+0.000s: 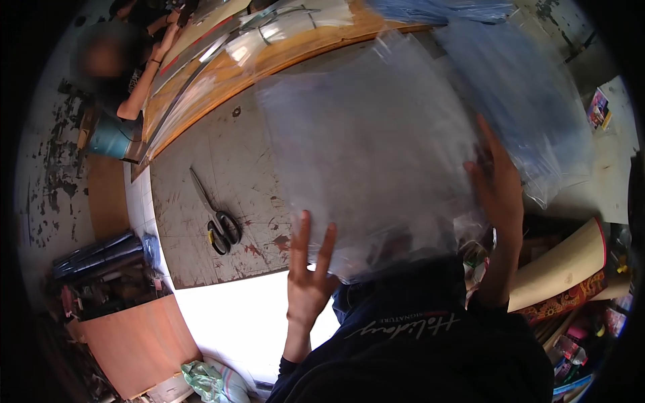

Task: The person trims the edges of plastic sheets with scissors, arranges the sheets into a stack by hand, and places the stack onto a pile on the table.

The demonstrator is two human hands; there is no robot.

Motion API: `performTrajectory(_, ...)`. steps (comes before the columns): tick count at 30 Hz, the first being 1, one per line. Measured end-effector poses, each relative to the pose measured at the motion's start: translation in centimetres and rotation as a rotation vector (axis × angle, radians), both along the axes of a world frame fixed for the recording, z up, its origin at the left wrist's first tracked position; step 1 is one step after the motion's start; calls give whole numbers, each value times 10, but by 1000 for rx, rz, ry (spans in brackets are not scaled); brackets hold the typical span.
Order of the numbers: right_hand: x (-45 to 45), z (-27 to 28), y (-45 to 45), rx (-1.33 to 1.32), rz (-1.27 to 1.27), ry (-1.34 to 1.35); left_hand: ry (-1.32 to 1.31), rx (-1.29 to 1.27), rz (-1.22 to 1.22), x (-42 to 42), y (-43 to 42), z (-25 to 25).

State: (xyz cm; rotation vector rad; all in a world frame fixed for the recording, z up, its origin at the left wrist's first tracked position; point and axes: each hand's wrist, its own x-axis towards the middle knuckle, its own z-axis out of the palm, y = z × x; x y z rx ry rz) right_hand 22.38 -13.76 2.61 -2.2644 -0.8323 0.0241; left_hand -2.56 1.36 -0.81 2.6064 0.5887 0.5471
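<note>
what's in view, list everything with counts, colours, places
Table: one, scuffed grey, centre
Clear plastic sheets: count unclear, colourless, centre
Scissors: one, black-handled, on table
Bluish plastic: count unclear, blue, upper right
Wooden surface: one, orange-brown, beyond table
Co-worker: one, dark top, upper left
Container: one, teal, below co-worker
Board: one, reddish-brown, lower left
Sack: one, green-white, bottom left
Roll: one, cream, red-edged, right
Clutter: uncounted, mixed, lower right
Own top: one, dark, bottom
Left hand: one, bare, sheets' left edge
Right hand: one, bare, sheets' right edge
</note>
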Motion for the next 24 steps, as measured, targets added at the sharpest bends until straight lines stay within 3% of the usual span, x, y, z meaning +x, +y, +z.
performTrajectory(2,4,-5,8,101,31,-8,92,48,-30,1,14,9)
performTrajectory(5,8,-22,22,48,54,-109,271,63,-9,13,23,7)
performTrajectory(6,8,-22,26,52,55,-109,271,66,-8,13,23,9)
performTrajectory(8,10,-21,32,166,146,-44,146,-162,-44,15,26,11)
performTrajectory(12,18,-27,47,227,110,-6,130,-154,-79,17,26,5)
performTrajectory(15,28,-32,52,243,99,-68,5,-161,89,21,28,0)
performTrajectory(18,26,-19,45,228,177,-2,13,-175,161,23,23,7)
performTrajectory(20,17,-17,35,82,126,-55,37,-218,164,22,22,7)
performTrajectory(24,-8,-19,16,90,79,-129,187,-234,126,13,22,6)
